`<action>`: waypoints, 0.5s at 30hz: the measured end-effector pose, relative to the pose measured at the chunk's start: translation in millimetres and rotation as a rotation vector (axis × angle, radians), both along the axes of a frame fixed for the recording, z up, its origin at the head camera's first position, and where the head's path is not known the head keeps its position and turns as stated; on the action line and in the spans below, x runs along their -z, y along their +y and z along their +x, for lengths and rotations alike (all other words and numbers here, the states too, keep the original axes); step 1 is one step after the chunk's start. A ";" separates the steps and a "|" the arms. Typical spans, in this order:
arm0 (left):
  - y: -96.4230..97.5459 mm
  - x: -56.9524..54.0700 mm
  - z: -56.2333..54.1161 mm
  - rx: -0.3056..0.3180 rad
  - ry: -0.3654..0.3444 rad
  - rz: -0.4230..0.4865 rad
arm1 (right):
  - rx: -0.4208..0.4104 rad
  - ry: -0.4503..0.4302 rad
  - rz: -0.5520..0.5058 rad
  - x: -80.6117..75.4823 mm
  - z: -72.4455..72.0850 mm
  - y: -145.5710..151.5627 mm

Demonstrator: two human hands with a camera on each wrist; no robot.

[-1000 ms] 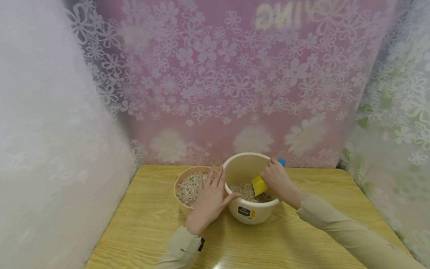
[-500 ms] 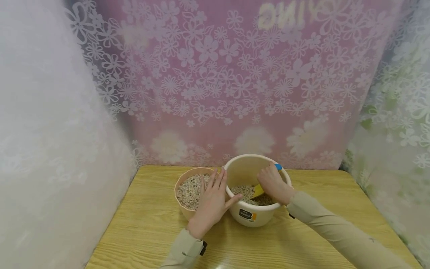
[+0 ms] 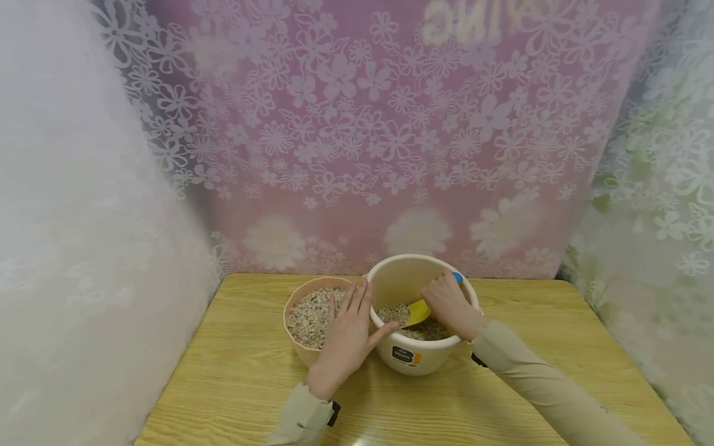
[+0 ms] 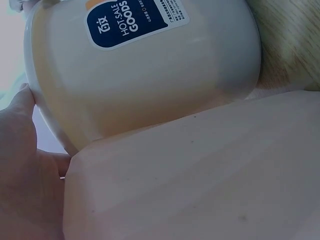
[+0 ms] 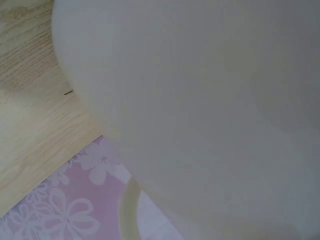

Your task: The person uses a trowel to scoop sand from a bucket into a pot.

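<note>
Head view shows a white bucket [image 3: 440, 354] and a peach bowl [image 3: 304, 353] side by side on the desk [image 3: 251, 384], each holding loose grainy bits [image 3: 308, 317]. The left hand [image 3: 346, 337] reaches across the bowl to the bucket's rim, likely to steady it; its fingers are straight and spread. Inside the bucket, the right hand [image 3: 450, 303] has its fingers curled round the handle of a yellow scoop [image 3: 418, 312], probably for control from above. The scoop's blade lies just beyond those fingers, toward the bowl, among the bits; a blue tip [image 3: 458, 277], seemingly the handle's end, shows behind them. How firmly they pinch cannot be told.
</note>
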State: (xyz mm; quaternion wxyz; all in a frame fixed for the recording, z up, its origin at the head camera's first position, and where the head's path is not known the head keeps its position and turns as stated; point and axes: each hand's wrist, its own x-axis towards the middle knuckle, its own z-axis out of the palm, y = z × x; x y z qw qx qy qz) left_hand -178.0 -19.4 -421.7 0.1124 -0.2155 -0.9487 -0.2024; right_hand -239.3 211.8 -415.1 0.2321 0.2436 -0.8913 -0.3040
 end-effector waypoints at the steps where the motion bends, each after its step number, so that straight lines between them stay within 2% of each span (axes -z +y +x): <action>1: -0.2 0.2 0.0 0.001 -0.001 0.008 | -0.004 0.002 0.001 0.7 -0.7 0.3; 7: -1.4 0.6 0.3 -0.001 -0.007 0.026 | -0.066 0.007 -0.047 2.7 -3.8 0.8; 15: 0.3 2.6 -0.7 0.007 0.002 0.035 | -0.097 0.010 -0.054 2.5 -7.7 0.1</action>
